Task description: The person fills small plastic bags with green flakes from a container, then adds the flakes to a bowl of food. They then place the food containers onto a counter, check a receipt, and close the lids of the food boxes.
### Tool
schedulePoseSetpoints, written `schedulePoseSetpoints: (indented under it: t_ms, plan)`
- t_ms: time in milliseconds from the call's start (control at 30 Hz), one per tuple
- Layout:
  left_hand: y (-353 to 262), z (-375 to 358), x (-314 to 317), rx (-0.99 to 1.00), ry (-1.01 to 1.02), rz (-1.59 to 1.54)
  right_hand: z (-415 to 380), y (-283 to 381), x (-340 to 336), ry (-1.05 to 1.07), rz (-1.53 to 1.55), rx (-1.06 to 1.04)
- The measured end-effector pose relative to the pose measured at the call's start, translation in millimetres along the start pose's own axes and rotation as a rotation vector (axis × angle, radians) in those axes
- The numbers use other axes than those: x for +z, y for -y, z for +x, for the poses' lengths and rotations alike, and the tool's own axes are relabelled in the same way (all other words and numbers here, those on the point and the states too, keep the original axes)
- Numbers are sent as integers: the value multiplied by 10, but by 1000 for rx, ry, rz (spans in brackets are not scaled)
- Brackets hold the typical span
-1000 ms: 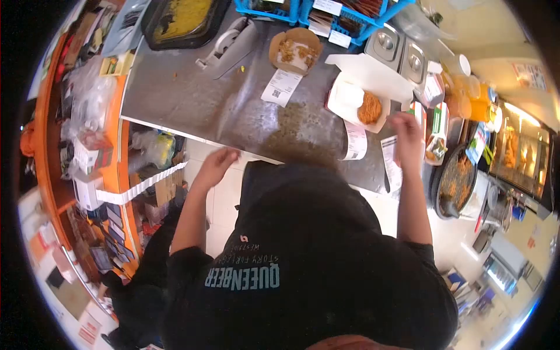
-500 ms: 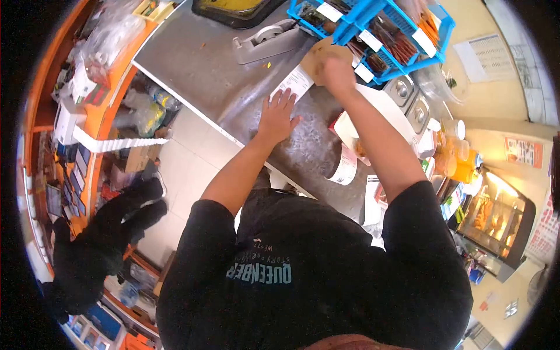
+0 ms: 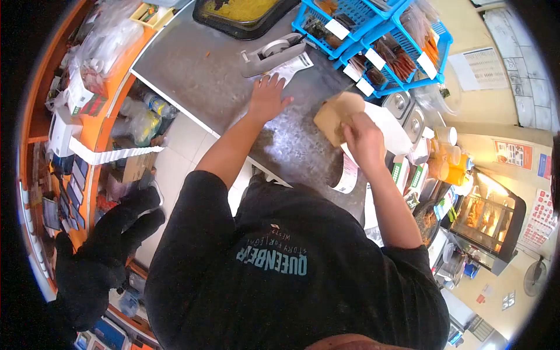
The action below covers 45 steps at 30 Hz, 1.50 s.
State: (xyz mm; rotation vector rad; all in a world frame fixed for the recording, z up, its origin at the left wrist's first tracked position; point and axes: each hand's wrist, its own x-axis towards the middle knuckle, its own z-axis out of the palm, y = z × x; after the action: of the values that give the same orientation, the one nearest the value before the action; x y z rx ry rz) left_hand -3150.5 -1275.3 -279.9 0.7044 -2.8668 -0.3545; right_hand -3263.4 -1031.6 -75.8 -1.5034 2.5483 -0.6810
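Observation:
My right hand (image 3: 365,141) grips the near side of a brown cardboard food box (image 3: 339,115), tilted above the metal counter; its contents cannot be made out. My left hand (image 3: 268,99) lies flat with fingers apart, its fingertips at a white printed paper slip (image 3: 295,66). Just beyond those fingertips stands a grey tape dispenser (image 3: 274,53), which overlaps part of the slip. Near my right wrist, another printed slip (image 3: 346,177) curls up from the counter.
Blue plastic baskets (image 3: 382,46) of packets stand at the counter's back. A black tray (image 3: 236,17) with yellow contents sits at the far left. White paper (image 3: 389,129) and metal lidded containers (image 3: 415,121) are at right. A person in black (image 3: 96,262) is at lower left.
My right hand has brought the brown box back toward me, off the slip. My left hand and the slip have shifted up and left to the tape dispenser.

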Motion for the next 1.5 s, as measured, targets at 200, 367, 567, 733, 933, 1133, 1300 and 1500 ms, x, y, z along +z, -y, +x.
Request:
schedulePoseSetpoints:
  t_ms: [200, 367, 567, 733, 933, 1133, 1300, 1500]
  plan:
    - [43, -192, 64, 59, -104, -35, -556, 137, -118, 18, 27, -40]
    - [208, -480, -13, -3, -100, -88, -868, 95, -124, 53, 41, -69]
    - [901, -639, -132, -149, -99, 23, -1016, 181, -242, 56, 128, -146]
    - [828, -458, -170, -207, -62, 37, -1092, 179, -278, 50, 91, -111]
    - [427, -940, -311, -336, -390, -301, -1191, 244, -334, 49, 77, -160]
    - [-1121, -2567, -451, -480, 467, -2345, -1443, 681, -328, 108, 83, -702]
    - [-2035, -3978, -1103, -412, -392, -2529, -2220, 1368, -245, 320, 229, -1251]
    - [-2810, -6342, -980, 30, -1050, -2644, -3809, 2437, 54, 595, 452, -1725]
